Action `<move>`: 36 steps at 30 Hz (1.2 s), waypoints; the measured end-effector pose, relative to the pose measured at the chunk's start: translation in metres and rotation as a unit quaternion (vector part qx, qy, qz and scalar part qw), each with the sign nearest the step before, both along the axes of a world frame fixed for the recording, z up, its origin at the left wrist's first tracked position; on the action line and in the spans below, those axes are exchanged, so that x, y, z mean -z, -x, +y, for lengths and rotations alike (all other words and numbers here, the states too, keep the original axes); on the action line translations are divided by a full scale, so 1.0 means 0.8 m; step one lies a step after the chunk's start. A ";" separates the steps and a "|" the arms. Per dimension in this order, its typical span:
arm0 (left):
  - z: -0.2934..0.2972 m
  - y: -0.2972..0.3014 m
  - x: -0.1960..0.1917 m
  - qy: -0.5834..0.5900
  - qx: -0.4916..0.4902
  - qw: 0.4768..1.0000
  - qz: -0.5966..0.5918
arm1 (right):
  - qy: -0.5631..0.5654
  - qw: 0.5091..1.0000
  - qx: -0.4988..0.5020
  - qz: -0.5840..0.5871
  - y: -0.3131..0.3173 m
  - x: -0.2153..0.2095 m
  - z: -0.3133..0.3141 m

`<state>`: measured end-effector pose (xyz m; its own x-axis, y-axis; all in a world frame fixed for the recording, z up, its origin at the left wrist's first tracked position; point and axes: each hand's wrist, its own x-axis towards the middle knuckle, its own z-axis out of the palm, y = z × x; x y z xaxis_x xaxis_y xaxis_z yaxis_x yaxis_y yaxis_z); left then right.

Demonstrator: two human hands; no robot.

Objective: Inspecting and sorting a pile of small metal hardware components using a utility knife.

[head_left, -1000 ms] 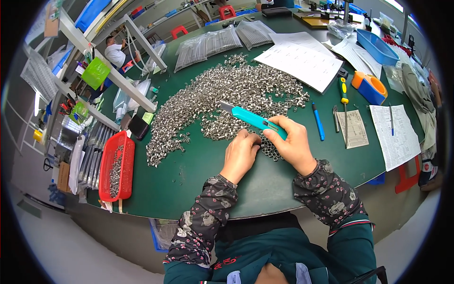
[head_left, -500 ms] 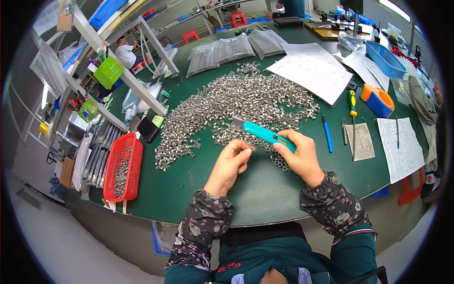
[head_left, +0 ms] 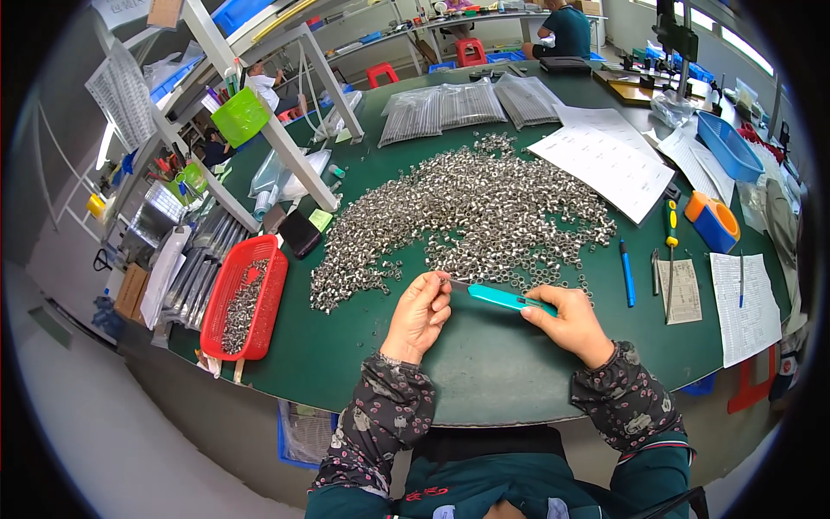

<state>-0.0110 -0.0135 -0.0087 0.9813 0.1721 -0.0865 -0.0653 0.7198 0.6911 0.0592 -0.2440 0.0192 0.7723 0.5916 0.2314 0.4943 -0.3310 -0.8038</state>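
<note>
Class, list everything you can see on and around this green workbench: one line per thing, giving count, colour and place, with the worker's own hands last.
Small metal parts: too many to count, silver, heaped mid-table.
Tool: one, teal handle, held between both hands.
Basket: one, red, left table edge, holding metal parts.
Paper sheets: several, white, right side.
Pen: one, blue, right of the heap.
Screwdriver: one, yellow handle, right.
Tape dispenser: one, orange and blue, right.
Tray: one, blue, far right.
Clear bags: several, far edge.
Left hand: at the tool's tip.
Right hand: gripping the teal handle.
</note>
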 end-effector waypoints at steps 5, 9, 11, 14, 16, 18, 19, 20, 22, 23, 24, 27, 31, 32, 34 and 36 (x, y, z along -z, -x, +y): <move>-0.002 -0.002 0.000 -0.007 -0.001 1.000 0.003 | 0.008 1.000 -0.003 0.021 -0.001 0.002 0.001; -0.003 -0.001 0.002 -0.025 -0.001 1.000 0.004 | 0.017 1.000 -0.009 0.021 -0.001 0.003 0.000; -0.005 -0.001 0.001 -0.042 -0.010 0.999 0.008 | 0.014 0.999 -0.016 0.025 -0.001 0.002 0.000; -0.008 -0.001 0.000 -0.074 -0.030 0.997 0.022 | 0.044 0.998 -0.008 0.044 0.000 -0.001 -0.001; -0.009 -0.001 -0.002 -0.091 -0.040 0.995 0.030 | 0.044 0.999 -0.005 0.025 0.001 -0.002 0.000; -0.011 0.000 -0.005 -0.114 -0.046 0.992 0.028 | 0.044 0.999 -0.003 0.005 0.002 -0.001 0.000; -0.012 0.000 -0.005 -0.114 -0.046 0.992 0.029 | 0.038 0.999 0.002 -0.021 0.001 0.002 -0.001; -0.012 0.000 -0.005 -0.122 -0.048 0.991 0.031 | 0.033 0.998 0.008 -0.046 0.001 0.003 -0.001; -0.010 0.001 -0.005 -0.131 -0.053 0.989 0.035 | 0.036 0.998 0.010 -0.059 0.004 0.000 0.000; -0.009 0.002 -0.004 -0.136 -0.055 0.988 0.038 | 0.040 0.996 0.013 -0.072 0.005 -0.002 0.001; -0.009 0.001 -0.003 -0.140 -0.055 0.988 0.041 | 0.041 0.996 0.013 -0.072 0.005 -0.002 0.001; -0.010 0.001 -0.004 -0.151 -0.058 0.986 0.051 | 0.036 0.994 0.021 -0.105 0.006 -0.001 0.000; -0.011 0.001 -0.005 -0.149 -0.055 0.986 0.050 | 0.044 0.990 0.032 -0.128 0.008 -0.002 0.000; -0.011 0.001 -0.006 -0.153 -0.057 0.985 0.054 | 0.047 0.989 0.036 -0.135 0.009 -0.003 0.000; -0.011 0.001 -0.006 -0.158 -0.057 0.984 0.057 | 0.045 0.988 0.038 -0.144 0.009 -0.003 0.000; -0.011 0.001 -0.005 -0.170 -0.054 0.983 0.054 | 0.043 0.987 0.040 -0.152 0.009 -0.002 0.000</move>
